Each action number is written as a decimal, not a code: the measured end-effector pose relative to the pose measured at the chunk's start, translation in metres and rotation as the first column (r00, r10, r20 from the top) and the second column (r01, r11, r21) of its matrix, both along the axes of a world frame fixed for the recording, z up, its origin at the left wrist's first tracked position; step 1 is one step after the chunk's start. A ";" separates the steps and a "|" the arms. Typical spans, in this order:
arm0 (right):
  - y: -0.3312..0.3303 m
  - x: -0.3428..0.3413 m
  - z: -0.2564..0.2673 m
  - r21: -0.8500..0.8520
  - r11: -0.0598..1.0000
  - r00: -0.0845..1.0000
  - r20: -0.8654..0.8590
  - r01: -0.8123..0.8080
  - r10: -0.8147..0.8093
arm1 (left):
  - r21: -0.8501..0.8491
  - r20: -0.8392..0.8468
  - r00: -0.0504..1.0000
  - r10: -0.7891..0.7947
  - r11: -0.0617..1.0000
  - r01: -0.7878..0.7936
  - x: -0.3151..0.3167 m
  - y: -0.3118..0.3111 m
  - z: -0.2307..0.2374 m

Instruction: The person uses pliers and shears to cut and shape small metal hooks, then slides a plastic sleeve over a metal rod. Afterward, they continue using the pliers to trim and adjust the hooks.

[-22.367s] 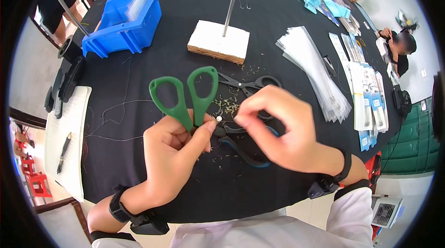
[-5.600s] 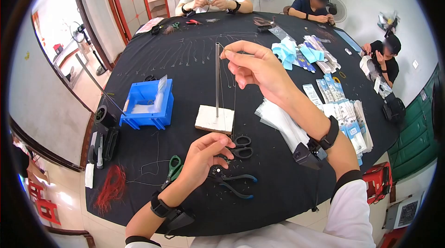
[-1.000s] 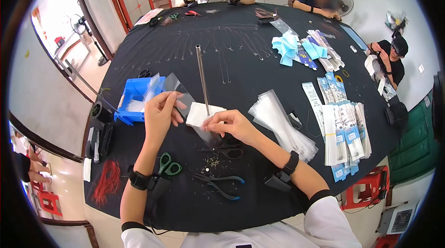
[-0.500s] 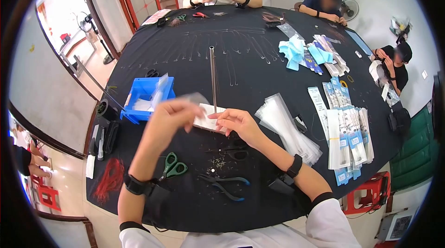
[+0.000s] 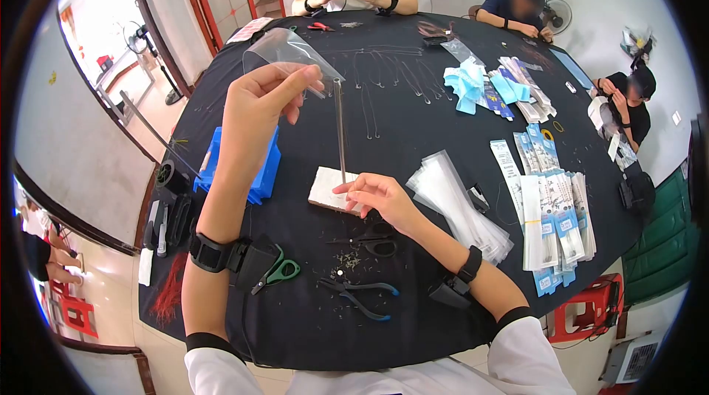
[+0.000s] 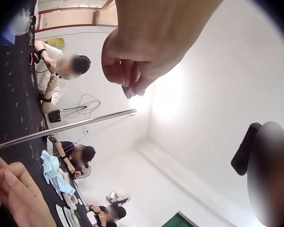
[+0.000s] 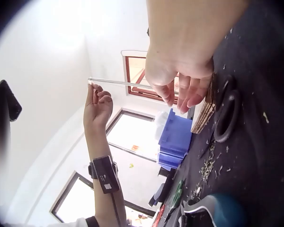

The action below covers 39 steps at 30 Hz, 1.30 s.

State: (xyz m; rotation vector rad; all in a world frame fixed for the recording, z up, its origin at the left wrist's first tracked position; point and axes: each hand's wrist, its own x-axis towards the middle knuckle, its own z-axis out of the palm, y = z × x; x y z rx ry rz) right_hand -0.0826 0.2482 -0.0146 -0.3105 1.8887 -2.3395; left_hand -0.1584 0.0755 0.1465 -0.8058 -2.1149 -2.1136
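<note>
In the head view my left hand [image 5: 269, 96] is raised beside the top of the metal rod [image 5: 340, 129], pinching a clear plastic sleeve [image 5: 288, 46] that curls out above the fingers. The rod stands upright in a white block [image 5: 325, 187]. My right hand [image 5: 380, 203] is low beside the rod's foot, over the block, thumb and forefinger close to the rod; I cannot tell whether they pinch a thin line. In the right wrist view that hand [image 7: 184, 80] has its fingers loosely bent downward. The left wrist view shows the left hand [image 6: 137, 61] just above the rod's end.
Black scissors [image 5: 380, 240], pliers [image 5: 358, 295] and green-handled scissors [image 5: 282, 268] lie near me among clippings. A blue bin [image 5: 264, 173] stands left, a stack of clear sleeves [image 5: 465, 210] right, with printed packets [image 5: 557, 210] beyond. Hooked lines [image 5: 369, 111] lie farther back.
Half a minute back my left hand held the green scissors; later my right hand was at the rod's top. Just now my left hand rose with the sleeve to the rod's top; the right stayed low.
</note>
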 end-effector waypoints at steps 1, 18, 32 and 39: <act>0.000 0.000 0.000 0.003 1.000 1.000 0.000 0.000 0.000 | 0.002 -0.002 1.000 -0.010 1.000 0.010 0.000 0.001 0.000; 0.008 0.002 -0.002 0.021 0.977 0.977 0.020 0.210 -0.211 | -0.538 -0.056 0.964 -0.261 0.821 0.191 0.003 0.006 -0.073; 0.001 -0.003 -0.007 -0.002 0.966 0.965 0.019 0.260 -0.260 | -0.279 0.120 0.939 -0.322 0.897 0.344 -0.004 0.016 -0.093; -0.003 -0.003 -0.009 -0.030 0.963 0.964 0.020 0.267 -0.266 | -0.240 0.196 0.917 -0.347 0.890 0.388 -0.010 0.014 -0.102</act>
